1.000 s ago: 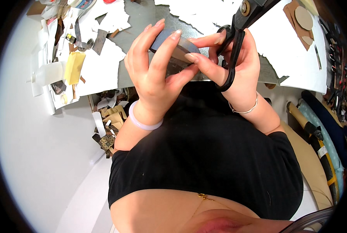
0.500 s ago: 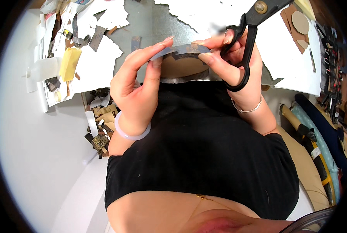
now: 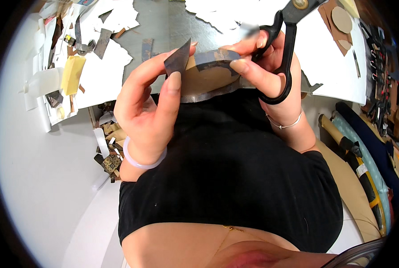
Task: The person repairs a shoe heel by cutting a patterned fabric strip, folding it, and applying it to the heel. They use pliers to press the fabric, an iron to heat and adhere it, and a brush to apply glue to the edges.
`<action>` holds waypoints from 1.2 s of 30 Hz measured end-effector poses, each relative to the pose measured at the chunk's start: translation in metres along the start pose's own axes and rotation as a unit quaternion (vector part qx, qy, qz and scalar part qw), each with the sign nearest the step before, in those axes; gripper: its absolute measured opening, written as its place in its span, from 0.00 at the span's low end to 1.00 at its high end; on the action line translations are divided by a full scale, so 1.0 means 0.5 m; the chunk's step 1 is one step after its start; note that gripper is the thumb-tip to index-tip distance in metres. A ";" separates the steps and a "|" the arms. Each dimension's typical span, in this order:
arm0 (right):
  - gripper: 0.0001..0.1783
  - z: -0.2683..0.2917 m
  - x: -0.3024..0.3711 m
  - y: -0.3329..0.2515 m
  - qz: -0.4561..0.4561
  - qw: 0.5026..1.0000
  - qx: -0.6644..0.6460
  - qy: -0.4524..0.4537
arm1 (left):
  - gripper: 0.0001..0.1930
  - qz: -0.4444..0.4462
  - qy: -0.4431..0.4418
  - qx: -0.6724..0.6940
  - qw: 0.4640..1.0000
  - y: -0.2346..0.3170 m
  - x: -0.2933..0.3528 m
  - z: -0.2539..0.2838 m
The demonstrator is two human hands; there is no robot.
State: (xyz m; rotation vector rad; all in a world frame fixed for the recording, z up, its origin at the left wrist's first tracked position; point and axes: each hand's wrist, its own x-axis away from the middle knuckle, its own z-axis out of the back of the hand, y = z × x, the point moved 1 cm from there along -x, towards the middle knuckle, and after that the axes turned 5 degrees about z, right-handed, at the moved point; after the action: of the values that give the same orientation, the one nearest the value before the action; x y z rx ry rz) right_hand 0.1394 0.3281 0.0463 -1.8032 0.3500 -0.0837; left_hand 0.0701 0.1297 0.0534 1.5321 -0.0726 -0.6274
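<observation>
My left hand (image 3: pixel 141 102) pinches the free end of a dark grey strip (image 3: pixel 178 59) between thumb and fingers. That end is twisted up, broad side showing, with a pointed corner. The strip seems to continue as a grey and brown patterned band (image 3: pixel 215 56) along the upper edge of a curved, tan-faced piece (image 3: pixel 210 81). Thumb and fingers of my right hand (image 3: pixel 258 77) grip the band and piece at the right. Black-handled scissors (image 3: pixel 289 49) hang on that same hand, a handle loop around it, blades pointing up and away.
White torn sheets (image 3: pixel 338 76) and scraps cover parts of the grey table (image 3: pixel 155 27). At the left are a yellow block (image 3: pixel 73 73) and a translucent white bottle (image 3: pixel 47 80). A heap of offcuts (image 3: pixel 112 163) lies below the table edge. Fabric rolls (image 3: pixel 356 138) stand at the right.
My left hand has moved slightly left and down, turning the strip's end from lying along the curve to standing up. The right hand keeps its grip, with the scissors still on it.
</observation>
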 end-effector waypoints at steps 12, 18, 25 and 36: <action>0.15 0.009 -0.010 0.000 -0.141 0.988 -0.033 0.054 | 0.13 0.212 0.036 0.077 0.974 0.029 0.009 -0.010; 0.15 0.005 -0.004 -0.016 -0.131 0.990 -0.013 0.050 | 0.12 0.216 0.034 0.057 0.974 0.035 0.009 -0.013; 0.14 0.003 -0.001 -0.024 -0.114 0.993 -0.008 0.033 | 0.11 0.219 0.017 0.036 0.975 0.035 0.015 -0.005; 0.15 0.005 -0.001 -0.009 -0.103 0.994 0.007 0.028 | 0.12 0.176 -0.022 0.042 0.983 0.026 0.009 -0.007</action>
State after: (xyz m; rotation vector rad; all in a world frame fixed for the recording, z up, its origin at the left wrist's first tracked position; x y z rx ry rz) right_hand 0.1405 0.3318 0.0501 -1.8216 0.2005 -0.2818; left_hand 0.0798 0.1299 0.0637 1.5387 -0.3988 -0.3794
